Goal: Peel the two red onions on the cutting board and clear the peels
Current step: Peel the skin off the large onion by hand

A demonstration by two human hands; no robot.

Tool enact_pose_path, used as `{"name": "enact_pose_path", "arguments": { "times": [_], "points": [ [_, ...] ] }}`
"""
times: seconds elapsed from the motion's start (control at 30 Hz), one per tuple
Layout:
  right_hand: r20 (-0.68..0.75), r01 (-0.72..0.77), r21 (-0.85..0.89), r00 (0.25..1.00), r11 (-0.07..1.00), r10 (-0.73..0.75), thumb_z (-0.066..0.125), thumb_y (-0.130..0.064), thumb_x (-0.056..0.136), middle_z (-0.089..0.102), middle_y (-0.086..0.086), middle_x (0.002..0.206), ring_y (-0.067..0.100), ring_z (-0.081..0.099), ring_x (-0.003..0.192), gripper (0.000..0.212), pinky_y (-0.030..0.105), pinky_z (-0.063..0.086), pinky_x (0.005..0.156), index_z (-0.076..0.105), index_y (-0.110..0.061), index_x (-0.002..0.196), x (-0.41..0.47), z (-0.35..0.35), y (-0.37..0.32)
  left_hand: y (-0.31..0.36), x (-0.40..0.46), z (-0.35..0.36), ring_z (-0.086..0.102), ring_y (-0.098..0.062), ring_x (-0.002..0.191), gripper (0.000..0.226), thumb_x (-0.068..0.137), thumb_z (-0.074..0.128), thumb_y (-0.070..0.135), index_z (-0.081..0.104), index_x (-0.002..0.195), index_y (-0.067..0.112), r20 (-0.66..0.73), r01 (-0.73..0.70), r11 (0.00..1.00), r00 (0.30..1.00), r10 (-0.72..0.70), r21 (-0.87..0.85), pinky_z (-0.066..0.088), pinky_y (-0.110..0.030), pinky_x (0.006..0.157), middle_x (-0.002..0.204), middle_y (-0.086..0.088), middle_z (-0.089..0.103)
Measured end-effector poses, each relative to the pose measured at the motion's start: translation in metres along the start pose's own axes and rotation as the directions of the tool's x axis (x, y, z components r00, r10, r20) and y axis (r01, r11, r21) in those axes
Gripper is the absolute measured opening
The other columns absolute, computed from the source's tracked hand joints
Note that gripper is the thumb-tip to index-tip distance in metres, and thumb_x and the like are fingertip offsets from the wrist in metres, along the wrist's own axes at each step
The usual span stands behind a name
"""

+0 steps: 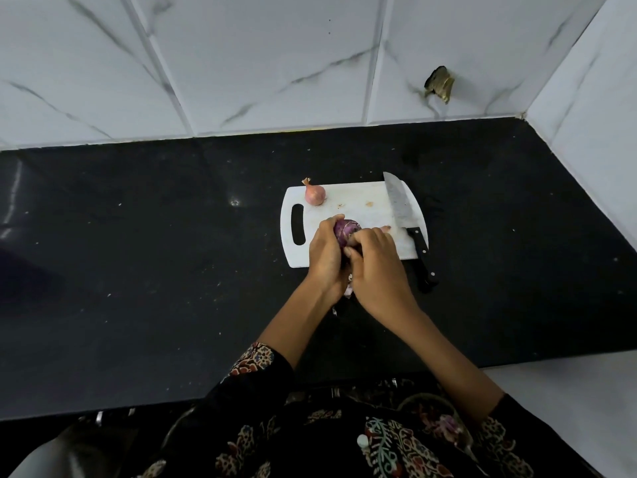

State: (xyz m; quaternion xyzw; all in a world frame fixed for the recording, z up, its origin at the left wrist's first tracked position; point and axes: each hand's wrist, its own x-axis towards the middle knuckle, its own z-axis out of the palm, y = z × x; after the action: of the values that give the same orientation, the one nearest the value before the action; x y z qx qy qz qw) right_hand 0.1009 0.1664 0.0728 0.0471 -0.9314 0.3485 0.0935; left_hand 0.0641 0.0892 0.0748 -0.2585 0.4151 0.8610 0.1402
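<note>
White marble-look tiles are running along the back wall and turning the corner at the right, and below them a black speckled worktop is carrying a white cutting board. Both hands are working over the board's near edge. The left hand is cupping a purple onion, fingers curled round it, while the right hand is pinching at its near side, apparently pulling skin away. So the first onion is being peeled, by my read. The second onion is waiting at the board's far left corner, its dry skin on. A knife is lying along the board's right side, handle overhanging toward the person. Scraps of peel are showing beneath the wrists. Next up, I reckon: finishing this skin, swapping to the other onion, then gathering those scraps.
</note>
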Motion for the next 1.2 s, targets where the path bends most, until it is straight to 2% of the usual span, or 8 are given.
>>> {"name": "enact_pose_path", "arguments": {
  "times": [0.13, 0.27, 0.47, 0.6, 0.7, 0.77, 1.07, 1.2],
  "points": [
    [-0.106, -0.048, 0.246, 0.991, 0.968, 0.076, 0.056, -0.015, 0.091, 0.054, -0.008, 0.085, 0.016, 0.055, 0.085, 0.003, 0.035, 0.048, 0.076, 0.057, -0.013, 0.089, 0.001, -0.006, 0.002, 0.000, 0.000, -0.002, 0.064, -0.017, 0.077, 0.020, 0.095, 0.047, 0.028, 0.062, 0.092, 0.016, 0.013, 0.023, 0.999, 1.000, -0.022, -0.031, 0.055, -0.027, 0.062, 0.084, -0.006, 0.065],
    [-0.101, -0.200, 0.389, 0.961, 0.899, 0.258, 0.047, -0.030, 0.096, 0.057, 0.001, 0.063, 0.010, 0.054, 0.056, 0.032, 0.029, 0.044, 0.056, 0.058, -0.008, 0.076, 0.003, -0.018, 0.017, 0.000, 0.002, -0.005, 0.058, -0.021, 0.093, 0.027, 0.095, 0.044, 0.035, 0.058, 0.106, 0.014, 0.002, 0.064, 0.998, 0.998, -0.064, -0.013, 0.053, -0.029, 0.062, 0.108, -0.011, 0.062],
    [0.019, -0.320, 0.259, 0.945, 0.912, 0.326, 0.056, -0.024, 0.092, 0.056, -0.006, 0.066, 0.010, 0.057, 0.061, 0.010, 0.026, 0.040, 0.056, 0.050, -0.016, 0.091, 0.003, -0.026, 0.046, 0.008, 0.005, -0.011, 0.060, -0.022, 0.089, 0.033, 0.095, 0.046, 0.039, 0.057, 0.110, 0.012, -0.019, 0.103, 0.992, 0.994, -0.105, -0.070, 0.055, -0.030, 0.059, 0.106, -0.012, 0.064],
    [-0.001, -0.268, 0.130, 0.963, 0.955, 0.271, 0.056, -0.027, 0.092, 0.055, 0.011, 0.060, 0.020, 0.049, 0.053, 0.036, 0.037, 0.037, 0.053, 0.054, 0.001, 0.069, 0.002, -0.024, 0.056, 0.013, 0.005, -0.014, 0.061, -0.020, 0.084, 0.033, 0.095, 0.046, 0.040, 0.058, 0.107, 0.012, -0.036, 0.093, 0.992, 0.995, -0.097, -0.083, 0.055, -0.030, 0.056, 0.102, -0.010, 0.064],
    [0.010, -0.259, 0.092, 0.966, 0.962, 0.259, 0.063, -0.018, 0.087, 0.059, 0.002, 0.079, 0.012, 0.055, 0.069, 0.011, 0.030, 0.045, 0.062, 0.059, -0.008, 0.086, 0.004, -0.022, 0.063, 0.015, 0.005, -0.017, 0.060, -0.018, 0.078, 0.029, 0.096, 0.047, 0.039, 0.059, 0.100, 0.013, -0.055, 0.083, 0.993, 0.995, -0.088, -0.087, 0.052, -0.031, 0.058, 0.095, -0.008, 0.064],
    [0.068, -0.250, 0.075, 0.967, 0.965, 0.245, 0.063, -0.015, 0.087, 0.055, 0.000, 0.106, 0.012, 0.055, 0.095, 0.025, 0.030, 0.048, 0.081, 0.057, -0.014, 0.111, 0.008, -0.019, 0.069, 0.015, 0.006, -0.019, 0.060, -0.017, 0.077, 0.028, 0.096, 0.047, 0.039, 0.059, 0.097, 0.014, -0.062, 0.085, 0.992, 0.994, -0.090, -0.091, 0.051, -0.030, 0.058, 0.092, -0.007, 0.065],
    [0.268, -0.177, -0.120, 0.942, 0.977, 0.203, 0.035, -0.029, 0.100, 0.027, 0.019, 0.149, 0.029, 0.023, 0.139, 0.051, 0.043, 0.024, 0.113, 0.029, -0.001, 0.143, 0.061, 0.021, 0.101, 0.017, 0.012, -0.030, 0.058, -0.018, 0.086, 0.034, 0.094, 0.049, 0.041, 0.057, 0.113, 0.013, -0.113, 0.108, 0.986, 0.986, -0.122, -0.126, 0.051, -0.032, 0.061, 0.106, -0.008, 0.062],
    [0.362, -0.067, -0.291, 0.915, 0.954, 0.175, 0.021, -0.044, 0.100, 0.002, 0.014, 0.157, 0.024, -0.005, 0.145, 0.063, 0.042, -0.004, 0.116, 0.011, -0.006, 0.149, 0.051, 0.047, 0.098, 0.017, 0.015, -0.036, 0.059, -0.019, 0.084, 0.030, 0.093, 0.049, 0.041, 0.057, 0.107, 0.015, -0.120, 0.116, 0.982, 0.984, -0.134, -0.147, 0.052, -0.031, 0.058, 0.103, -0.008, 0.062]
  ]
}}
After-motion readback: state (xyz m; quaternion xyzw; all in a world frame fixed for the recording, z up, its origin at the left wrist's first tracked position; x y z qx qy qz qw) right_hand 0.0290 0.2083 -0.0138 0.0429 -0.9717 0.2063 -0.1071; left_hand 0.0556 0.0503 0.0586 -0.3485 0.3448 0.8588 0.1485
